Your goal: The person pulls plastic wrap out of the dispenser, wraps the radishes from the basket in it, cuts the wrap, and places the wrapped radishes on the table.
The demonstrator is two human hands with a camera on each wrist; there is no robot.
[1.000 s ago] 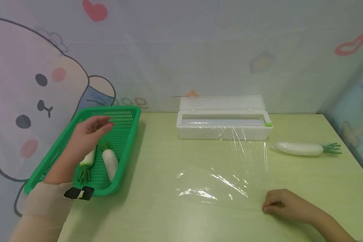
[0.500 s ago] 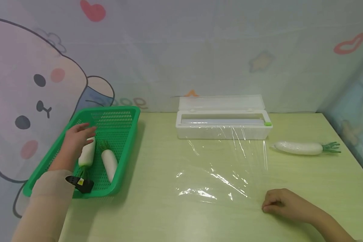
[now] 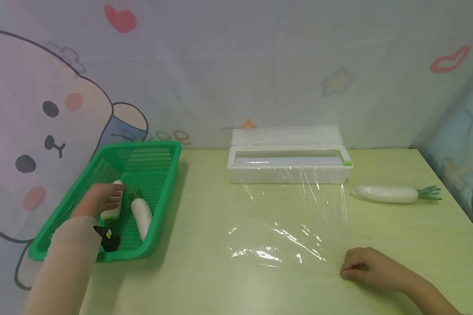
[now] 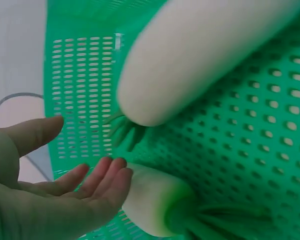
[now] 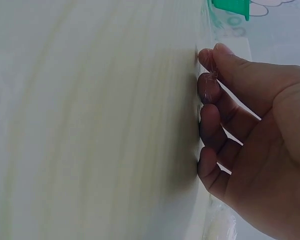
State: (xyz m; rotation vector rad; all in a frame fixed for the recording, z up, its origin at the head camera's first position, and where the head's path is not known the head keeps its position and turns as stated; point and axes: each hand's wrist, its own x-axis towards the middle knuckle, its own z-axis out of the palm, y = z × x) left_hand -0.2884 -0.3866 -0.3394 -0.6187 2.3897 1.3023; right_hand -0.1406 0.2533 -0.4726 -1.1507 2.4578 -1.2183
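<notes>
My left hand is down in the green basket, over the left of two white radishes. In the left wrist view its fingers are extended, thumb held apart, and the fingertips are right at that radish. The second radish lies beside it, leaves toward the back. My right hand rests low on the table and pinches the near right corner of a sheet of cling film between thumb and fingers. That clear sheet stretches back to a white cling film dispenser with its lid raised.
A third radish, wrapped in film, lies right of the dispenser with its leaves pointing right. A green slide cutter sits at the dispenser's right end. Behind the table hangs a printed cloth.
My left hand has come down into the basket, from above it to the left radish. The right hand has stayed at the film's corner.
</notes>
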